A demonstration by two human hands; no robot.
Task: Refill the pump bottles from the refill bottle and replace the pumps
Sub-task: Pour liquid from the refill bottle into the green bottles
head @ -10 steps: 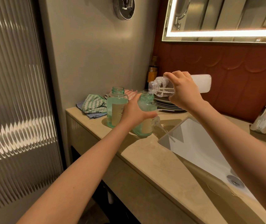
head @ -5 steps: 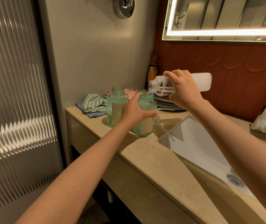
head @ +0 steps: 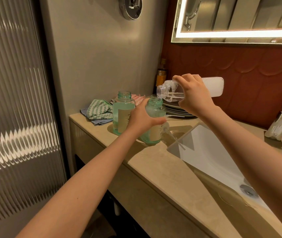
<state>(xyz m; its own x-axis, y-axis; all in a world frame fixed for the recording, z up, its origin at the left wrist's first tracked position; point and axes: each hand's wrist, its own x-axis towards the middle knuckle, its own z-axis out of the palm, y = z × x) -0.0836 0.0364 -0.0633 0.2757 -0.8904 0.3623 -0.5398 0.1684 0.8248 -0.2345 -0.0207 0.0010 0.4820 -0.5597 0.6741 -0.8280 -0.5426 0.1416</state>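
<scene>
Hands work over a beige tabletop (head: pixel 154 162). Left hand (head: pixel 142 118) grips a green pump bottle (head: pixel 154 114); right hand (head: pixel 195 95) grips a clear refill bottle (head: pixel 169 91), tipped sideways, mouth above the green bottle's opening.

Warm, dim light comes from the glowing white strip (head: pixel 239 34) framing the wall mirror (head: pixel 239 14) above my right hand (head: pixel 195 98). Soft shadows fall across the beige stone desk (head: pixel 162 167) beneath my left hand (head: pixel 142 121). Wavy glare streaks the ribbed glass panel (head: pixel 16 134) far left of it. Lines bow near the edges.
</scene>
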